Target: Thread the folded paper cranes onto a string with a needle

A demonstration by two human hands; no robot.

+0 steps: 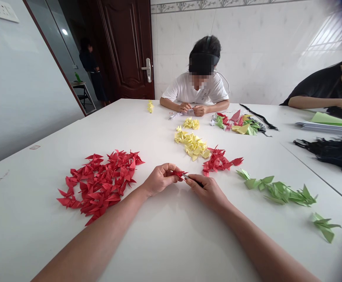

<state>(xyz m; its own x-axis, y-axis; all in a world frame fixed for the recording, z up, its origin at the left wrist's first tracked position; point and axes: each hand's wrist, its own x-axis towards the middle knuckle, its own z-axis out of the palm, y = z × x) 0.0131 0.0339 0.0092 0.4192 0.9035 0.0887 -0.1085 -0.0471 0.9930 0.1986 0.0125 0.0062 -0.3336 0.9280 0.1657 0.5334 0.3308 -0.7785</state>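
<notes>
Near the middle of the white table, my left hand [162, 179] is closed round a red folded paper crane [178, 174]. Facing it, my right hand [208, 189] grips a small dark-handled tool with a thin metal tip [186, 176]. The tip meets the crane, or lies right beside it; whether it pierces the paper I cannot tell. To the left of my left hand lies a large pile of red paper cranes [103, 182]. A smaller red cluster [218, 159] sits just beyond my right hand, and yellow cranes [192, 144] lie behind that.
Green cranes [282, 192] run along the right. Mixed-colour cranes [241, 124], a black cord [259, 116], black tassels [332, 154] and a paper stack [326, 127] lie farther back. A person in white [196, 88] works opposite; another in black [321, 88] sits at right.
</notes>
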